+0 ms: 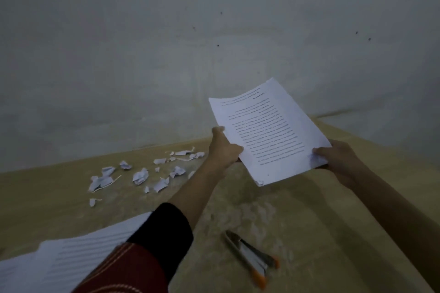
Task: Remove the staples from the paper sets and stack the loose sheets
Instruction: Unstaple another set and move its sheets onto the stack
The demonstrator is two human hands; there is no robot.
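Observation:
I hold a printed paper set (pixel 269 131) in the air above the wooden table (pixel 309 221), tilted away from me. My left hand (pixel 223 146) grips its left edge. My right hand (pixel 338 157) pinches its near right corner, which looks crumpled. A second torn corner shows at the sheet's near edge. A stack of printed sheets (pixel 71 259) lies at the near left, partly hidden by my left sleeve. A metal staple remover with orange tips (pixel 252 257) lies on the table below the held paper.
Several torn, crumpled paper scraps (pixel 142 173) are scattered across the far left of the table. A bare grey wall (pixel 166 43) rises right behind the table's far edge.

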